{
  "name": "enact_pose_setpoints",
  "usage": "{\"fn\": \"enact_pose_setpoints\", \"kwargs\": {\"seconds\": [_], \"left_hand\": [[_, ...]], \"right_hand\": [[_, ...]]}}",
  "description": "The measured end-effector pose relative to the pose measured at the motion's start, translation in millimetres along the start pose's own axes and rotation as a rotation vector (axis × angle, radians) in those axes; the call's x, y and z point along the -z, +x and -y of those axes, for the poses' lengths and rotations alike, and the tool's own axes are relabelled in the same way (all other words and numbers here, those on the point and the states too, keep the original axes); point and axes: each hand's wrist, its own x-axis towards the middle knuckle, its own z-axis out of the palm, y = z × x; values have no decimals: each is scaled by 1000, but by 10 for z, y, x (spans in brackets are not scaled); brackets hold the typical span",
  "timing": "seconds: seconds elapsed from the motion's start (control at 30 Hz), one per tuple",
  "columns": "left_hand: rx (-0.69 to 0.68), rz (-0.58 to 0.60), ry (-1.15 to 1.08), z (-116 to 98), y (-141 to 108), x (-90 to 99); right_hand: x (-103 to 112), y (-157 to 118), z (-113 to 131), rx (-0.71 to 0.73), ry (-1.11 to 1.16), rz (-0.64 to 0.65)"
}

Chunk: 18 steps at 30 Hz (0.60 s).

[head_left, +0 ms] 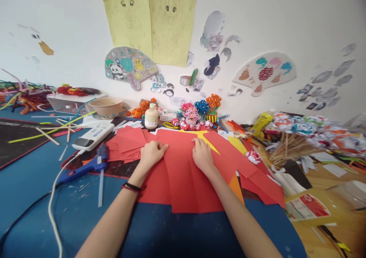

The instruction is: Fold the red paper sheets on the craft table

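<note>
A sheet of red paper lies in front of me over other red sheets, with a lengthwise crease line showing below my right hand. My left hand is closed at the sheet's upper left edge, thumb and fingers pinched together on it. At the upper right side of this sheet, my right hand has bent fingers closed on the paper; its thumb is mostly hidden. Smaller red paper pieces are piled just left of my left hand. More red strips fan out to the right, with yellow and orange paper beneath.
On the left lie a blue glue gun, a white power strip and its cable. A cream bottle and small craft flowers stand behind the paper. Wooden sticks with wrapped tops crowd the right. A wall closes off the back.
</note>
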Motion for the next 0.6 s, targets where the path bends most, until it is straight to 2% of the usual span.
{"fn": "enact_pose_setpoints", "kwargs": {"seconds": [0.13, 0.23, 0.3, 0.4, 0.5, 0.6], "left_hand": [[-45, 62, 39, -17, -45, -14], [-84, 6, 57, -14, 2, -67], [-96, -56, 59, -3, 46, -111], [-99, -124, 70, 26, 86, -166], [-105, -129, 59, 60, 89, -199], [-104, -119, 47, 84, 75, -216]], "right_hand": [[18, 15, -14, -21, 41, -59], [71, 7, 13, 22, 60, -83], [92, -7, 33, 48, 72, -35], [73, -33, 43, 75, 82, 117], [17, -56, 27, 109, 77, 213], [-24, -68, 6, 111, 61, 232]]}}
